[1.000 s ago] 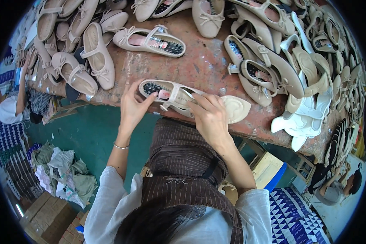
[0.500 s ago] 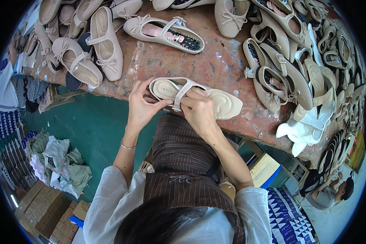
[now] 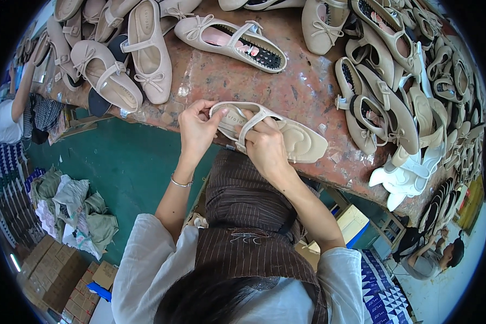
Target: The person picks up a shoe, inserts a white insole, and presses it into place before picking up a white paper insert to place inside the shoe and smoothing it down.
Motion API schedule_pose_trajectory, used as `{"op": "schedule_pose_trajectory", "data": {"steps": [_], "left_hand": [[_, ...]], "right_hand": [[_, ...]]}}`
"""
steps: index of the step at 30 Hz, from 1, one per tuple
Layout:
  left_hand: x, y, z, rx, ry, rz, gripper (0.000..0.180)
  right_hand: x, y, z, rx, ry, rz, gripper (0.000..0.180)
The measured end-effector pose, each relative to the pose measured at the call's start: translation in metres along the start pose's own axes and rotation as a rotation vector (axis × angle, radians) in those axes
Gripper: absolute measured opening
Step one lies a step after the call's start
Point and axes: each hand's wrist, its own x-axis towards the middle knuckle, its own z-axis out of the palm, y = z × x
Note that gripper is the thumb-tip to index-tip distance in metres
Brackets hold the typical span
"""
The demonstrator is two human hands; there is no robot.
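Note:
A beige strapped flat shoe [image 3: 270, 115] lies at the table's near edge, heel to the left. Inside its heel shows a pale insole [image 3: 233, 121]. A padded beige forefoot piece [image 3: 303, 141] spreads at the right end; I cannot tell how much of it lies inside the shoe. My left hand [image 3: 198, 128] pinches the heel rim, thumb on the inner side and fingers curled behind. My right hand [image 3: 267, 144] grips the middle, its fingers reaching into the opening around the strap [image 3: 249, 127]; the fingertips are partly hidden.
Beige bow-front shoes [image 3: 232, 43] lie across the far side of the worn red table [image 3: 200, 75]. More shoes [image 3: 367, 108] and white shoe-shaped pieces [image 3: 402, 178] crowd the right. Cloth bundles [image 3: 75, 210] and cartons [image 3: 54, 267] stand on the floor. Other people [image 3: 432, 256] are at the sides.
My left thumb has moved from the shoe's near side up onto the inner heel. My right fingers stay in the opening. The whole view has shifted slightly.

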Motion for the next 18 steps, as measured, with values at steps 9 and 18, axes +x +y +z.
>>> {"op": "schedule_pose_trajectory", "data": {"steps": [9,18], "left_hand": [[0.008,-0.004,0.002,0.072,0.049,0.127,0.008],[-0.004,0.0,-0.004,0.271,-0.012,0.16,0.013]], "right_hand": [[0.002,-0.017,-0.013,-0.299,-0.24,-0.186,0.039],[-0.008,-0.016,-0.048,-0.53,-0.165,-0.055,0.018]]}}
